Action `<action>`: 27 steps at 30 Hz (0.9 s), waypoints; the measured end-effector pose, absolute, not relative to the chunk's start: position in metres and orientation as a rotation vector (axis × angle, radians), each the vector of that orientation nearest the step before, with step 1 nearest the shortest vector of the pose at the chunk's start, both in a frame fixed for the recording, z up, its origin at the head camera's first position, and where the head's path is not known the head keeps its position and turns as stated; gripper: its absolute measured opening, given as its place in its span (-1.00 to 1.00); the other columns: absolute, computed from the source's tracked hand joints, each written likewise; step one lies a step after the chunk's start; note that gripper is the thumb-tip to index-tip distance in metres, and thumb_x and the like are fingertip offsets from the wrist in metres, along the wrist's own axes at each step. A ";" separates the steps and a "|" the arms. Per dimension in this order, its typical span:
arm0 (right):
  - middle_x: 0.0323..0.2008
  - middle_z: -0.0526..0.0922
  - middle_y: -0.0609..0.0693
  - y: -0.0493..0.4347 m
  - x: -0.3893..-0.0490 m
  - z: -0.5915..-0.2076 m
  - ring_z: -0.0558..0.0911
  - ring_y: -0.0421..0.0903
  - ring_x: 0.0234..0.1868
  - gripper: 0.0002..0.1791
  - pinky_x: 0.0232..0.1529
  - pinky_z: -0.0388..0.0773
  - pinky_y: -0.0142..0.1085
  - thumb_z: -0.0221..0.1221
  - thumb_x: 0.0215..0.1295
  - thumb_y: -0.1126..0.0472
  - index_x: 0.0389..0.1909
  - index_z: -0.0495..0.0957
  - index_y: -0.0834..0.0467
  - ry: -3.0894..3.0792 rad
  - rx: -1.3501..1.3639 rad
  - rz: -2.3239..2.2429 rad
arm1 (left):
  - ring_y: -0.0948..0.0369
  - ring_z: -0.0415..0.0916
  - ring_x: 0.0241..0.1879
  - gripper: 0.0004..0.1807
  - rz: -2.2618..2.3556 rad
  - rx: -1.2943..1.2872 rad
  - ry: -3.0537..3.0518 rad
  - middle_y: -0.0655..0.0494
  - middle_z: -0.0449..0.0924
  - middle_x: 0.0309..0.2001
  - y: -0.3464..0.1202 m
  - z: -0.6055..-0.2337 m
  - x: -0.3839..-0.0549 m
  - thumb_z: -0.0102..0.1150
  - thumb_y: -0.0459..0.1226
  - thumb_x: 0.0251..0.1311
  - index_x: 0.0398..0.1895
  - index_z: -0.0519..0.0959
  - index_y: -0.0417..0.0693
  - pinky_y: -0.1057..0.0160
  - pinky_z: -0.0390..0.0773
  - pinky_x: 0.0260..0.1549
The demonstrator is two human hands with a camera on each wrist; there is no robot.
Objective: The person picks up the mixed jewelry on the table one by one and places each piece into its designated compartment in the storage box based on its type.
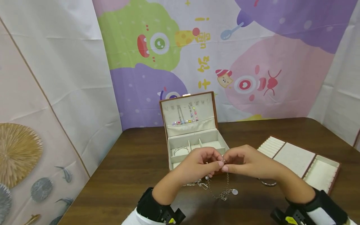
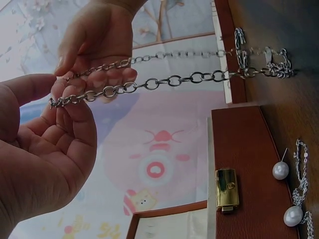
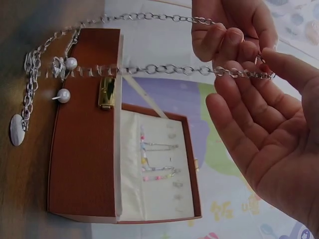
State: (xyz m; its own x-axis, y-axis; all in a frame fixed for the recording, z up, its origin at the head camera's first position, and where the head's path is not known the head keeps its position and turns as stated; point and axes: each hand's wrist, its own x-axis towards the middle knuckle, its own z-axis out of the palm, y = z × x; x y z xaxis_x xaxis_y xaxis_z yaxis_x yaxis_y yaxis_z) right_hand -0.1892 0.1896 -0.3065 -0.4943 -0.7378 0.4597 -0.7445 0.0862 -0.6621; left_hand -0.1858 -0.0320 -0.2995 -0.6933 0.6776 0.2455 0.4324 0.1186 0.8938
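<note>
In front of an open brown jewelry box (image 1: 216,109), my left hand (image 1: 197,165) and right hand (image 1: 250,162) meet at the fingertips. Between thumb and fingers each pinches an end of a silver chain necklace (image 2: 174,79). The chain hangs in a loop from the fingers down to the table. Its lower links lie bunched there beside a round silver disc pendant (image 3: 17,130). What the fingertips hold at the chain's ends is mostly hidden in the head view. Two pearl earrings (image 2: 280,171) and a thinner silver chain (image 2: 302,164) lie near the box's front.
Colorful beaded necklaces (image 1: 184,122) hang inside the box lid, and a bracelet (image 1: 181,151) lies in a compartment. On the right rests a cream-lined tray (image 1: 298,156), with a silver bangle (image 1: 268,183) by the right forearm. A cartoon cloth (image 1: 202,62) hangs behind the table.
</note>
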 end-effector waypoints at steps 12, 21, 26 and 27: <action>-0.48 0.58 0.16 0.188 -0.187 -0.302 0.58 -0.13 -0.41 -0.88 -0.36 0.58 -0.26 0.03 0.42 0.40 -0.32 0.51 0.30 -2.376 1.428 1.822 | 0.39 0.43 -0.55 -0.90 1.554 1.187 2.261 0.11 0.54 -0.48 -0.032 -0.301 -0.189 0.25 -0.41 0.22 -0.26 0.55 -0.28 0.43 0.47 -0.54; -0.59 0.52 -0.13 0.181 -0.188 -0.287 0.49 -0.21 -0.55 -0.89 -0.50 0.52 -0.34 0.20 0.34 0.26 -0.37 0.65 0.15 -2.665 1.327 1.434 | 0.39 0.43 -0.50 -0.77 1.503 1.224 2.372 0.12 0.53 -0.46 -0.036 -0.297 -0.188 0.30 -0.45 0.14 -0.15 0.52 -0.23 0.44 0.48 -0.47; -0.65 0.41 -0.22 0.178 -0.193 -0.263 0.32 -0.32 -0.60 -0.90 -0.61 0.31 -0.41 0.22 0.31 0.25 -0.40 0.67 0.09 -2.726 1.396 1.246 | 0.38 0.49 -0.44 -0.65 1.496 1.228 2.388 0.07 0.57 -0.42 -0.042 -0.293 -0.190 0.31 -0.47 0.13 -0.01 0.48 -0.25 0.39 0.56 -0.39; -0.65 0.39 -0.20 0.177 -0.194 -0.257 0.31 -0.32 -0.61 -0.89 -0.62 0.28 -0.42 0.21 0.31 0.26 -0.41 0.66 0.10 -2.731 1.386 1.240 | 0.38 0.50 -0.42 -0.63 1.499 1.224 2.393 0.04 0.59 -0.40 -0.043 -0.291 -0.191 0.31 -0.48 0.13 0.00 0.47 -0.25 0.36 0.58 -0.37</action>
State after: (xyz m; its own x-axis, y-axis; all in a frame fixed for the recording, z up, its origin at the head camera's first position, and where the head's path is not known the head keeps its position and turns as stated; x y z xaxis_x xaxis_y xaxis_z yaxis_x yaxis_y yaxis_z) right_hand -0.1938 0.1774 -0.2573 -0.6373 -0.7494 0.1795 -0.6283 0.3704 -0.6841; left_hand -0.1906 -0.0426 -0.2914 -0.6818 0.6490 0.3376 0.5868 0.2096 0.7821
